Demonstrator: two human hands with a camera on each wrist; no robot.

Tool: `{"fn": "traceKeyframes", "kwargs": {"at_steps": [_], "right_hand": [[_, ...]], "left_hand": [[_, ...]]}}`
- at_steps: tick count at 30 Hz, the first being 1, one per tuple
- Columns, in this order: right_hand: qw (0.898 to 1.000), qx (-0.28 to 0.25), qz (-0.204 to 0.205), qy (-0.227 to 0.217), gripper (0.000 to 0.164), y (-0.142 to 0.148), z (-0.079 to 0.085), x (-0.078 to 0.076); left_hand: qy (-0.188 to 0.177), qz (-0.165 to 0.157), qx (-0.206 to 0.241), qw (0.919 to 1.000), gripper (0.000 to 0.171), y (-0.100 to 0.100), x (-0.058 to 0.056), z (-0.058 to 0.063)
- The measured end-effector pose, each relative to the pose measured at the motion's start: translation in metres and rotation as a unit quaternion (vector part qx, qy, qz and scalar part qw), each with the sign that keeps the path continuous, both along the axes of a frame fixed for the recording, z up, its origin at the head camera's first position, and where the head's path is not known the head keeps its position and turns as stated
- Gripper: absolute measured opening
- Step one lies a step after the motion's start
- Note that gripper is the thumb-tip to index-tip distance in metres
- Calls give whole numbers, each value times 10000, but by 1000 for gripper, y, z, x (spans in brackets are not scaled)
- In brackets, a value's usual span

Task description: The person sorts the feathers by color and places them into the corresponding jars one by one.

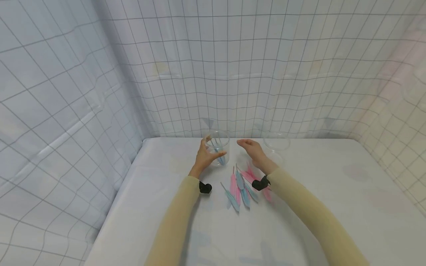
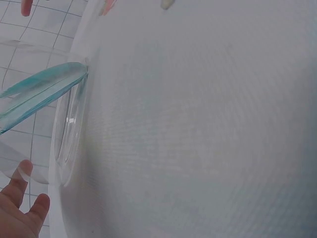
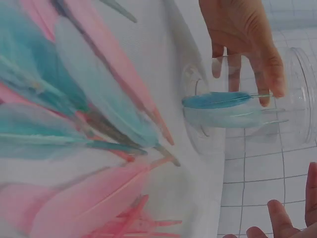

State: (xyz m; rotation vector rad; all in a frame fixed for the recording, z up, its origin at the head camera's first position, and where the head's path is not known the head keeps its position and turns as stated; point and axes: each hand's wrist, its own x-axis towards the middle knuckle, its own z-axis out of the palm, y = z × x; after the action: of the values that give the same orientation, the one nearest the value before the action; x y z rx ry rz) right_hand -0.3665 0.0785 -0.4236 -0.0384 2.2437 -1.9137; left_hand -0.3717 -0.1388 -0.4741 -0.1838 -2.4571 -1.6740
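Note:
A clear jar (image 3: 297, 126) stands upright near the table's back edge. Inside it are blue feathers (image 3: 218, 100), quill ends up toward the rim. My left hand (image 1: 202, 158) holds the jar from the left, thumb across the front and fingers around the far side. To the right of the jar, my right hand (image 1: 255, 153) hovers with relaxed fingers and nothing in them. Pink feathers (image 1: 233, 184) and loose blue feathers (image 1: 245, 198) lie fanned out and overlapping on the table between my forearms, some partly hidden by the right wrist.
A second clear container (image 1: 277, 148) stands behind my right hand, partly covered by it. The white tabletop (image 1: 159, 207) ends close behind both containers, where a grid-patterned curtain (image 1: 233, 92) hangs. More curtain encloses the left and right sides.

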Motion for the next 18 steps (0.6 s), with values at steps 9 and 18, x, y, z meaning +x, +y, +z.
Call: {"fn": "traceKeyframes", "kwargs": {"at_steps": [9, 18], "right_hand": [[9921, 1166, 396, 235, 40, 5, -19, 4], [9724, 2134, 761, 556, 26, 7, -28, 12]], "left_hand": [[-75, 46, -48, 9999, 104, -1, -4, -3], [-115, 21, -27, 9999, 104, 0, -3, -2]]}}
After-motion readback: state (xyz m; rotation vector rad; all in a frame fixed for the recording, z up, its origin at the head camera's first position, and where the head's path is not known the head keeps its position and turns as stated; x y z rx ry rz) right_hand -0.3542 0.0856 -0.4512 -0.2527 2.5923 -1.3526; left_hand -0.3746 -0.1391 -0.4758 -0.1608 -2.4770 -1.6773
